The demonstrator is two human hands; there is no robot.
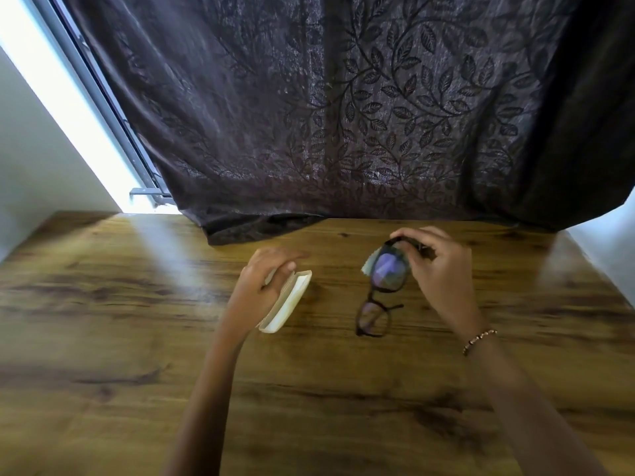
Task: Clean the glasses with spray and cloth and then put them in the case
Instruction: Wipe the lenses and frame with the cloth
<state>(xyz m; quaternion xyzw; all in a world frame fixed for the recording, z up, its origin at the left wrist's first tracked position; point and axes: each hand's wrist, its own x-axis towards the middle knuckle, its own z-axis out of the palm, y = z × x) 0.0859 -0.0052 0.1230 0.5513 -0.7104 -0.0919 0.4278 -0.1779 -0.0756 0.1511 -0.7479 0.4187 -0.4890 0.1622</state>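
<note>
Glasses (381,290) hang just right of the cream case (287,304), right hand (441,269) fingers pinched on the upper rim. Left hand (261,286) fingers curl around the case on the counter (137,338). Light, fragile — best held by the frame, not the lenses.

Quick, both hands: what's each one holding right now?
Left hand: closed on the case.
Right hand: grip closed on the glasses, held above the table.

The counter (137,338) is wood-grained with a glossy, light-reflecting finish. The curtain (343,115) at the top of the frame is dark woven cloth with a faintly shiny leaf pattern. The glasses (381,290) have dark frames and glossy lenses; the case (288,304) looks smooth and cream-coloured.
</note>
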